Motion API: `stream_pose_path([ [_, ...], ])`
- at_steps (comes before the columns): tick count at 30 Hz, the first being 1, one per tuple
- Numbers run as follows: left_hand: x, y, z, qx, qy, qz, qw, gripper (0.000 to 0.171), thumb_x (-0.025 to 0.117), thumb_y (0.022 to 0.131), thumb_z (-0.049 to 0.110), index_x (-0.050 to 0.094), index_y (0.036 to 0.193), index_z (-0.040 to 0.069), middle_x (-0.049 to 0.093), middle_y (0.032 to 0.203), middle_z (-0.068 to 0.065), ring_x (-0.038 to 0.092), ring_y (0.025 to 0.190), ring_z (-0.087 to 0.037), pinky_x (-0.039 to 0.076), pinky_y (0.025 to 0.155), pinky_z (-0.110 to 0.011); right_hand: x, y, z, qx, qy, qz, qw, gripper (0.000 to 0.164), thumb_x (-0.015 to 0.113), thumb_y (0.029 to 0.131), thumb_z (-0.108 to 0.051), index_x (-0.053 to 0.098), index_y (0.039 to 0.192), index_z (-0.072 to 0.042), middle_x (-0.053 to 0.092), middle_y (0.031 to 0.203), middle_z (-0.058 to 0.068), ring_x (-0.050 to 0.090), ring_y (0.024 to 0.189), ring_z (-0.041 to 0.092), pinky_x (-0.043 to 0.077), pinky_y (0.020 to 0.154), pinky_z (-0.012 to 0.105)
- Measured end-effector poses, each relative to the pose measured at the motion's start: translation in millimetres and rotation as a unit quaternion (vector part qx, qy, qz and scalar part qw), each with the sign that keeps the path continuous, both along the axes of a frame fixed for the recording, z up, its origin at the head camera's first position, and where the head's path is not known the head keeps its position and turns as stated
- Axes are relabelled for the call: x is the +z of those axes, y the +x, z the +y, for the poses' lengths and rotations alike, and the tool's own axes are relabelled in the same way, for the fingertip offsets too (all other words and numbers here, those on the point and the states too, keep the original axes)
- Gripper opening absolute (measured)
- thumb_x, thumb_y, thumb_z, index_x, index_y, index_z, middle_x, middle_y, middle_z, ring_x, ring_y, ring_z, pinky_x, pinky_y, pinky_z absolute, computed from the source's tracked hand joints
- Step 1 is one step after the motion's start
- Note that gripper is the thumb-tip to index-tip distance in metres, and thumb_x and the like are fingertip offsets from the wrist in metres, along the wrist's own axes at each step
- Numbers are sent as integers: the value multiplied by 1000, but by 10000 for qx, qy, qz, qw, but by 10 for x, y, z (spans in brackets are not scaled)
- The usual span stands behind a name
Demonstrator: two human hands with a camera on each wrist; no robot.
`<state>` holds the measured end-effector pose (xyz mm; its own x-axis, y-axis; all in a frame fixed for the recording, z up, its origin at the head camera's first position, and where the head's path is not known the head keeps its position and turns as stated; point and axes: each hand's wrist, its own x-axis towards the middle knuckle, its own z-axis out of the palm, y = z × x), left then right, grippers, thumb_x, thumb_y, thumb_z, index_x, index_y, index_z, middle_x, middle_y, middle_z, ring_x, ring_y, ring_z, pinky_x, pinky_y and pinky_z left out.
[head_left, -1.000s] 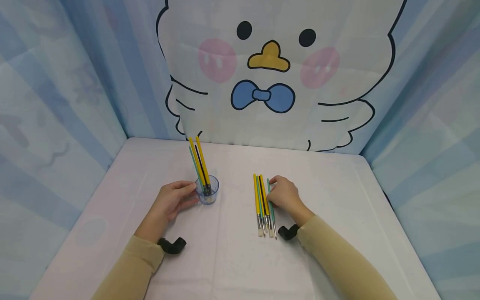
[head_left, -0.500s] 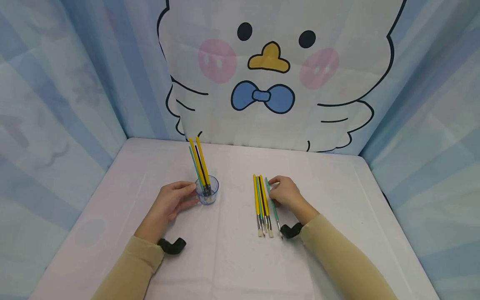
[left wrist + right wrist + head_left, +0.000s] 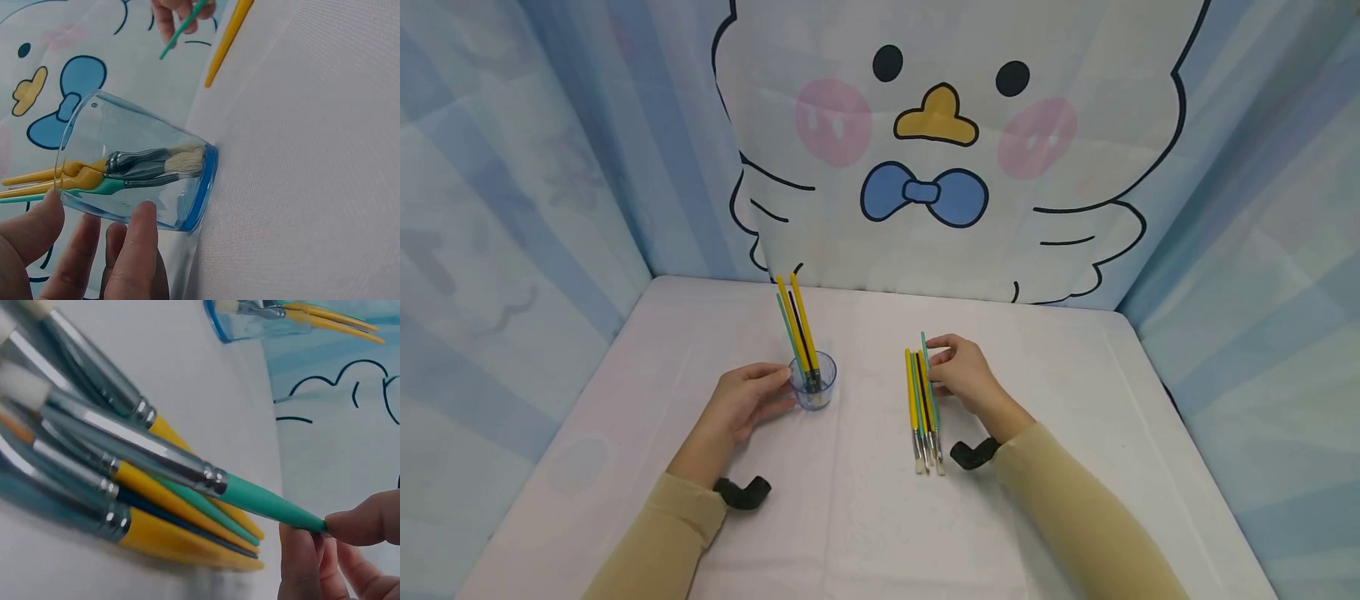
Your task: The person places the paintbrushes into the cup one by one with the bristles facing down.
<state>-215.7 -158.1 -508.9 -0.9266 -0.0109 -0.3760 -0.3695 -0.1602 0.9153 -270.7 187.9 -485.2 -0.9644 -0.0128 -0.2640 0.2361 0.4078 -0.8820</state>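
My right hand (image 3: 966, 375) pinches the handle end of a green paintbrush (image 3: 262, 500) between thumb and fingers. The brush is tilted, bristles downward, over a row of paintbrushes (image 3: 914, 400) with yellow, green and dark handles lying side by side on the table. To the left, a clear plastic cup (image 3: 826, 393) with a blue base stands upright. Several paintbrushes (image 3: 87, 178) lean in it, bristles down and handles up. My left hand (image 3: 741, 404) is at the cup's left side, fingers extended, with fingertips touching its wall and the thumb near the rim.
A white cloth (image 3: 865, 517) covers the table. Behind it hangs a fabric backdrop (image 3: 925, 250) with a cartoon bird, and blue striped curtains (image 3: 512, 250) close in both sides. Black curved pieces (image 3: 973, 454) stick out at both wrists.
My right hand has lifted the green paintbrush from the row's right end, first swinging its bristles rightward, then moving it up and left over the row. The left hand and cup stay put.
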Motion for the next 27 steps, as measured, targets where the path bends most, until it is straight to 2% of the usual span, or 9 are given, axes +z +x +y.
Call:
stream_pose_path([
  [7, -17, -11, -2, -16, 19, -29, 10000, 41, 77, 102, 18, 67, 135, -3, 69, 117, -6, 69, 104, -16, 69, 95, -38, 118, 8, -235, -114, -666, 459, 9967, 54, 70, 91, 6, 61, 142, -11, 62, 103, 7, 62, 81, 19, 67, 66, 34],
  [12, -33, -16, -6, 4, -35, -61, 10000, 40, 76, 102, 17, 67, 136, -2, 68, 118, -6, 69, 105, -17, 69, 94, -37, 220, 14, -421, -247, -1087, 873, 9899, 52, 70, 94, 4, 60, 142, -13, 60, 105, 7, 62, 75, 19, 69, 67, 32],
  [16, -33, -19, -10, 13, 24, -27, 10000, 40, 76, 102, 17, 67, 136, -3, 68, 116, -6, 69, 104, -16, 69, 94, -37, 316, 11, -549, -277, -1565, 1228, 9796, 53, 68, 93, 6, 59, 143, -12, 60, 105, 7, 65, 72, 18, 70, 68, 32],
  [23, -29, -9, -11, -10, 70, 1, 10000, 43, 75, 103, 17, 63, 139, -5, 68, 117, -7, 68, 104, -16, 69, 94, -36, 467, 50, -757, -176, -2456, 1734, 9536, 54, 67, 93, 11, 56, 142, -7, 60, 102, 4, 68, 75, 19, 71, 70, 34],
  [27, -27, -7, -8, -22, 64, -28, 10000, 43, 74, 104, 16, 62, 140, -5, 67, 121, -9, 67, 105, -17, 69, 93, -36, 519, 60, -879, -139, -2678, 2041, 9415, 53, 66, 93, 13, 56, 140, -8, 59, 103, 4, 66, 77, 16, 70, 69, 31],
])
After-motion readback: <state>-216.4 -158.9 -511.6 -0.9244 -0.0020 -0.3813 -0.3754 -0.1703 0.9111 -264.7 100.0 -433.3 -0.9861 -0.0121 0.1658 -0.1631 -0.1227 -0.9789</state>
